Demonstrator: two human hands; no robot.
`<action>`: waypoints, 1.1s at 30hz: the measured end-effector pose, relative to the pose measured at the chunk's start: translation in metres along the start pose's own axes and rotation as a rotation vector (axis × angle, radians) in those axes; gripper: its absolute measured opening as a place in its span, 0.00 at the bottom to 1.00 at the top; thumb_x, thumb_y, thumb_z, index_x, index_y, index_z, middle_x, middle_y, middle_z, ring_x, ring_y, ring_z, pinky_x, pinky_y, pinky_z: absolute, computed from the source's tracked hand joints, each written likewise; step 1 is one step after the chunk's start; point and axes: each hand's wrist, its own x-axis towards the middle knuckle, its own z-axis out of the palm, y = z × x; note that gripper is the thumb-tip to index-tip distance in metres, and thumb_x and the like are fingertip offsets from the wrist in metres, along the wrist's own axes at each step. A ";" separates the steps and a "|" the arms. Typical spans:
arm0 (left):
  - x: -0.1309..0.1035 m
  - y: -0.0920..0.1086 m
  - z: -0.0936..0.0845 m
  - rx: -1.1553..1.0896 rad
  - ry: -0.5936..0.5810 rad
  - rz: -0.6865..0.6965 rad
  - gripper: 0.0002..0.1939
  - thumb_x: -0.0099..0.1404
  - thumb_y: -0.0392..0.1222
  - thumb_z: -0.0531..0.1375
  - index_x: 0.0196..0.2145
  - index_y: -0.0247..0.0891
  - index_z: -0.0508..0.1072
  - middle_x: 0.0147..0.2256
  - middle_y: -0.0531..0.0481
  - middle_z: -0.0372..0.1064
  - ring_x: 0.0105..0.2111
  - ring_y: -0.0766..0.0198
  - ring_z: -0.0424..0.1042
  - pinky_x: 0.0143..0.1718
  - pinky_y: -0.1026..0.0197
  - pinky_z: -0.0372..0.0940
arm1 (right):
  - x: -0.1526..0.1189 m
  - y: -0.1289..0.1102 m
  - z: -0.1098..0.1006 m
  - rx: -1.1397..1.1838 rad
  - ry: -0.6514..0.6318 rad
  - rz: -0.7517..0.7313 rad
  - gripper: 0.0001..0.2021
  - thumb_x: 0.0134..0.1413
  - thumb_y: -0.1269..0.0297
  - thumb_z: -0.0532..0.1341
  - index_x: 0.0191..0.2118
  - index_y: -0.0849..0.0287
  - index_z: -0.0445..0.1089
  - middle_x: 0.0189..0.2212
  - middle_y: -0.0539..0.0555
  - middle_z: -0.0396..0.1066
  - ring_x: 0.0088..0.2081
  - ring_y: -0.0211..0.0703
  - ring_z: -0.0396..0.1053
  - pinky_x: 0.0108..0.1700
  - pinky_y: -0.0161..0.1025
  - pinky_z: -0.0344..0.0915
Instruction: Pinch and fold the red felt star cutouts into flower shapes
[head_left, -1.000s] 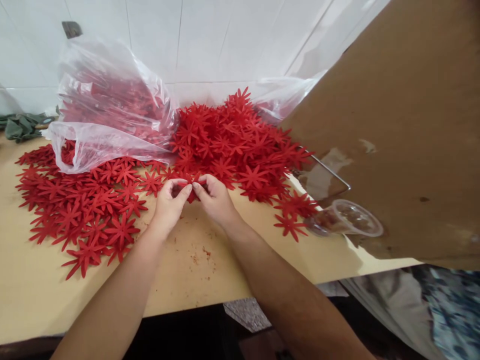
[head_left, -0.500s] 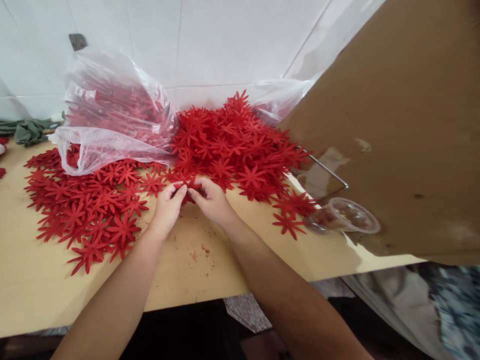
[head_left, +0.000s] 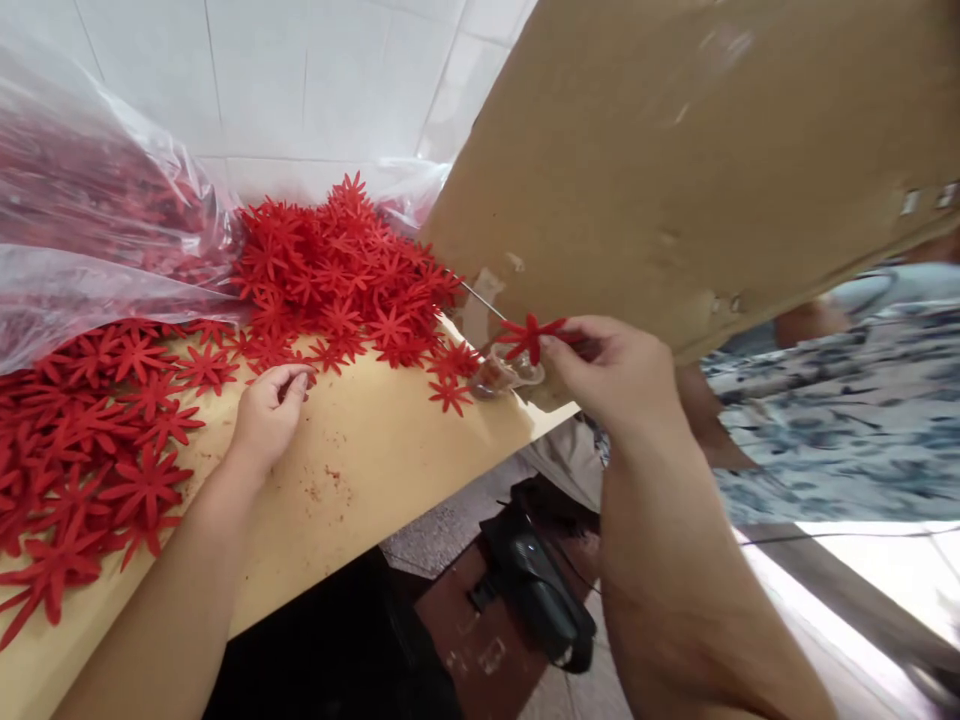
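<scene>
Large brown cardboard panel (head_left: 675,180), slanted, right of a white tiled wall (head_left: 322,90). Pale yellow-tan tabletop (head_left: 390,430) below. Person in white-and-blue patterned cloth (head_left: 847,400) at far right, partly hidden by panel. Clear plastic bag (head_left: 112,180) with red pieces inside, upper left. Loose heap of red flower-shaped pieces (head_left: 337,265) beside it; second red heap (head_left: 97,440) nearer, at left. Black rounded device (head_left: 540,590) on floor.

Right hand (head_left: 619,370) out past table edge, thumb and fingers pinching a single red flower-shaped piece with long petals (head_left: 530,335). Left hand (head_left: 274,405) low over table between heaps, fingers curled, thumb by forefinger; can't tell if anything's held. Clear plastic cup (head_left: 491,378) tipped over just under the pinched flower. Thin silver metal rod (head_left: 484,300) ends at its petals; can't tell if threaded. Reddish crumbs (head_left: 330,485) on tabletop.
</scene>
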 end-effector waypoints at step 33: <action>0.001 -0.012 -0.002 0.376 -0.117 0.080 0.14 0.59 0.44 0.52 0.40 0.41 0.73 0.37 0.46 0.72 0.35 0.60 0.70 0.40 0.55 0.64 | 0.035 0.000 0.014 -0.760 -0.519 -0.040 0.10 0.41 0.68 0.56 0.31 0.56 0.72 0.27 0.56 0.72 0.29 0.44 0.68 0.26 0.37 0.54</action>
